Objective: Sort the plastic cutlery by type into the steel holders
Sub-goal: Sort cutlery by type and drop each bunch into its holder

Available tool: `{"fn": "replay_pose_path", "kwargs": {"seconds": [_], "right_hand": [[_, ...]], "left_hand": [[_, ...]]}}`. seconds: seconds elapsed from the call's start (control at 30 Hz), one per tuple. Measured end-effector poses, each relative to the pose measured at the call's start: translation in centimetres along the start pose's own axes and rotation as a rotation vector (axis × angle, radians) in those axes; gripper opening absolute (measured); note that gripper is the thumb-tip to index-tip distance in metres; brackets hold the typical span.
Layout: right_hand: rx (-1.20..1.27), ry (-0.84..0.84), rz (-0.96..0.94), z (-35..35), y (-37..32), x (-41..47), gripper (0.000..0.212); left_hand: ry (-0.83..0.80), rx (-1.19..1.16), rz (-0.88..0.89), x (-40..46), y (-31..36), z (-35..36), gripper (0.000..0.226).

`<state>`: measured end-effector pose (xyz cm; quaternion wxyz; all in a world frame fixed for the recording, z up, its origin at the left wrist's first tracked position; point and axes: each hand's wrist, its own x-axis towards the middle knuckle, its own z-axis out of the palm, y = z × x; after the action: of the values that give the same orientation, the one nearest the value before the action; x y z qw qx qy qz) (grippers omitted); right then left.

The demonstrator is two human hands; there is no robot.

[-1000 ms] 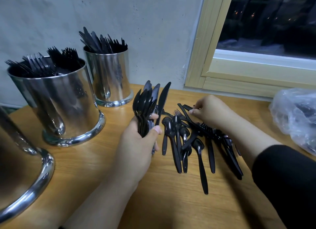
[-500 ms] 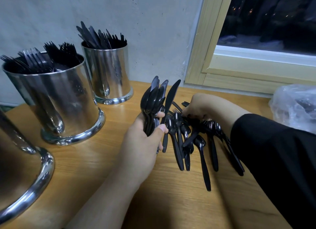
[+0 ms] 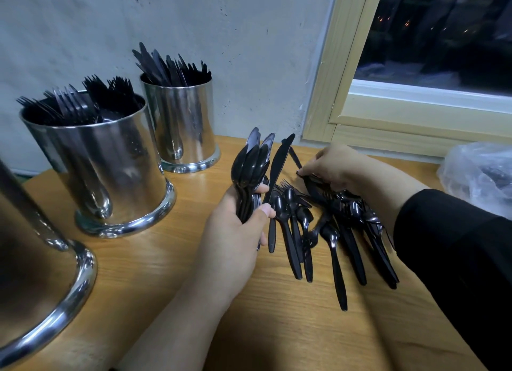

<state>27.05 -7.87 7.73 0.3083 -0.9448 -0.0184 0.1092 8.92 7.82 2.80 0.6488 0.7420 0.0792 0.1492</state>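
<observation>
On the wooden worktop (image 3: 155, 282), near its middle, a loose pile (image 3: 327, 226) of black plastic spoons, forks and knives lies with most handles pointing toward the person. Left of the pile, the left hand (image 3: 235, 240) has its grip curled tight round a bunch of spoons (image 3: 249, 165), bowls up and nested together, with one knife (image 3: 278, 165) standing beside them, its lower part behind the thumb and forefinger. At the far side of the pile, the right hand (image 3: 338, 168), in a black sleeve (image 3: 454, 259), rests knuckles-up on the cutlery, its fingertips pinching the end of a black piece; which kind it is cannot be told. Back left stand two steel holders just beside each other: the nearer, wider one (image 3: 102, 165) holds forks with tines up, the farther, narrower one (image 3: 185, 123) against the wall (image 3: 194, 24) holds knives with a few forks at its right side. A third steel holder (image 3: 36, 273) fills the left edge, its contents out of sight. Far right, a crumpled clear bag (image 3: 482, 173) sits under the window (image 3: 360, 99).
</observation>
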Motion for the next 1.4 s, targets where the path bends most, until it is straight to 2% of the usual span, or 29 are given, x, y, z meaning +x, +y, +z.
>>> {"fn": "replay_pose_path", "kwargs": {"seconds": [0.2, 0.3, 0.33, 0.4, 0.47, 0.6, 0.83, 0.93, 1.07, 1.2, 1.33, 1.4], "right_hand": [[0.361, 0.194, -0.163, -1.2, 0.0, -1.7, 0.017], [0.558, 0.191, -0.233, -1.6, 0.5, -4.1, 0.026], [0.576, 0.174, -0.240, -1.6, 0.8, -5.1, 0.028], [0.598, 0.175, -0.253, -1.6, 1.8, -7.1, 0.016], [0.586, 0.247, -0.297, -1.2, 2.7, -8.9, 0.008], [0.484, 0.383, -0.401, 0.2, 3.6, -11.8, 0.022], [0.628, 0.262, -0.439, 4.1, 3.7, -14.0, 0.030], [0.646, 0.251, -0.438, 4.8, 3.6, -14.2, 0.023], [0.804, 0.250, -0.370, 5.6, 3.2, -14.3, 0.014], [1.010, 0.176, -0.349, 5.8, 3.2, -13.9, 0.018], [1.069, 0.163, -0.298, 5.4, 3.6, -13.4, 0.025], [1.080, 0.153, -0.271, 5.4, 3.6, -13.4, 0.020]], "left_hand": [[0.020, -0.032, -0.008, -0.2, 0.6, 0.0, 0.034], [0.025, -0.040, -0.024, -0.3, 0.9, 0.0, 0.038], [0.024, -0.045, -0.030, -0.4, 1.0, 0.0, 0.038], [0.020, -0.054, -0.038, -0.5, 1.1, 0.1, 0.039], [0.021, -0.062, -0.047, -0.6, 1.3, 0.1, 0.039], [0.025, -0.070, -0.081, -0.8, 1.5, 0.3, 0.039], [0.022, 0.007, -0.118, -1.0, 1.8, 0.9, 0.018], [0.023, 0.045, -0.120, -1.1, 1.6, 1.1, 0.011], [-0.011, 0.063, -0.113, -1.3, 1.5, 1.4, 0.024], [-0.076, 0.098, -0.069, -1.5, 1.4, 1.6, 0.020], [-0.104, 0.118, -0.043, -1.7, 1.6, 1.9, 0.020], [-0.118, 0.137, -0.032, -1.7, 1.7, 2.0, 0.022]]}}
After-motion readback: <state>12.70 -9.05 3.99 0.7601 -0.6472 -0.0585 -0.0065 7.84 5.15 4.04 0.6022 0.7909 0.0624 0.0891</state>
